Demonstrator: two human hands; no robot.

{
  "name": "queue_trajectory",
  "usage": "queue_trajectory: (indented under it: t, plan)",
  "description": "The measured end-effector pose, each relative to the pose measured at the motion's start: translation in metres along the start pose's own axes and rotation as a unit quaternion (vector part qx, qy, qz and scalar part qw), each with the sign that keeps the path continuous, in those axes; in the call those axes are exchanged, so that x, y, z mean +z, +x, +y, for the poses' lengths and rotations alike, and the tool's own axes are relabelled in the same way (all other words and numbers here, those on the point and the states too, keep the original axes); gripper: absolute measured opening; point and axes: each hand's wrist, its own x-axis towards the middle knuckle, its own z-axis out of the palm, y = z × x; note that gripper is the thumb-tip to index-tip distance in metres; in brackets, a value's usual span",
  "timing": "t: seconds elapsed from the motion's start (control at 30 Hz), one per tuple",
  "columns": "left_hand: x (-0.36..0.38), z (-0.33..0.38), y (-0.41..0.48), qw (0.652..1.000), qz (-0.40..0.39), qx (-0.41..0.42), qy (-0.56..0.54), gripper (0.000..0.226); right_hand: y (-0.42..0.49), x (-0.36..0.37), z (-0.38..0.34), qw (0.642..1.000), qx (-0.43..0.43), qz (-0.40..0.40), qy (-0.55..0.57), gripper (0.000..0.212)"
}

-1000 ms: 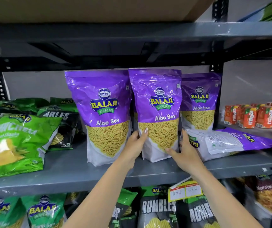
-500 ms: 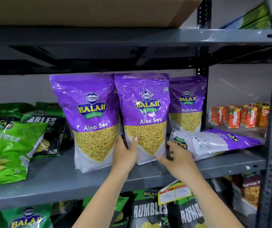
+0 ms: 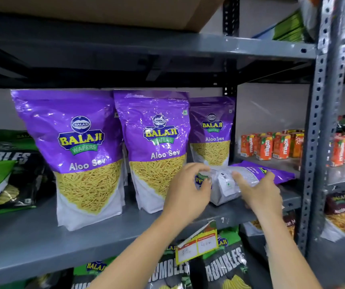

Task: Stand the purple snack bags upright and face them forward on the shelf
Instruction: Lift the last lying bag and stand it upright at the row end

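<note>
Three purple Aloo Sev bags stand upright and face forward on the grey shelf [image 3: 42, 243]: a left bag [image 3: 77, 155], a middle bag [image 3: 157, 149] and a further-back right bag [image 3: 212, 130]. A fourth purple bag [image 3: 248, 174] lies flat on its side at the shelf's right, back label up. My left hand [image 3: 186, 195] curls over that bag's bottom-left end. Over its middle front edge sits my right hand [image 3: 259, 192], fingers pressed on the bag. Both hands touch it as it rests on the shelf.
Green and black chip bags [image 3: 7, 174] lie at the shelf's left. Orange juice cartons [image 3: 271, 147] stand at the back right. A grey perforated upright [image 3: 317, 142] bounds the right side. A price tag [image 3: 196, 245] hangs from the shelf edge; more bags fill the shelf below.
Both hands left the middle upright bag and moved right onto the lying bag. The view shifted right and closer.
</note>
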Motion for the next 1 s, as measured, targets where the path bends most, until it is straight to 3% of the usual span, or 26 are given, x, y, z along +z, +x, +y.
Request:
queue_trajectory:
  t: [0.23, 0.33, 0.53, 0.63, 0.67, 0.77, 1.0]
  plan:
    - [0.033, -0.006, 0.036, 0.998, -0.022, -0.056, -0.004, 0.027, 0.006, -0.025, 0.011, 0.994, 0.013, -0.032, 0.099, 0.082]
    - [0.043, -0.009, 0.050, 0.992, -0.034, -0.120, -0.011, 0.030, 0.013, -0.039, 0.022, 0.990, 0.023, -0.032, 0.132, 0.080]
    - [0.074, -0.010, 0.075, 0.954, -0.135, -0.257, -0.072, 0.068, 0.017, -0.052, 0.033, 0.981, 0.021, -0.063, 0.183, 0.055]
    - [0.085, -0.012, 0.072, 0.957, -0.152, -0.235, -0.075, 0.053, 0.021, -0.053, 0.041, 0.984, -0.003, -0.058, 0.168, 0.058]
    - [0.083, -0.009, 0.068, 0.960, -0.149, -0.223, -0.083, 0.041, 0.022, -0.053, 0.044, 0.985, -0.013, -0.053, 0.164, 0.056]
    - [0.082, -0.009, 0.056, 0.968, -0.119, -0.187, -0.117, 0.034, 0.027, -0.055, 0.047, 0.985, -0.058, -0.049, 0.153, 0.045]
    - [0.086, -0.010, 0.045, 0.978, 0.031, -0.129, -0.163, 0.054, 0.053, -0.048, 0.018, 0.972, -0.119, -0.084, 0.185, 0.052]
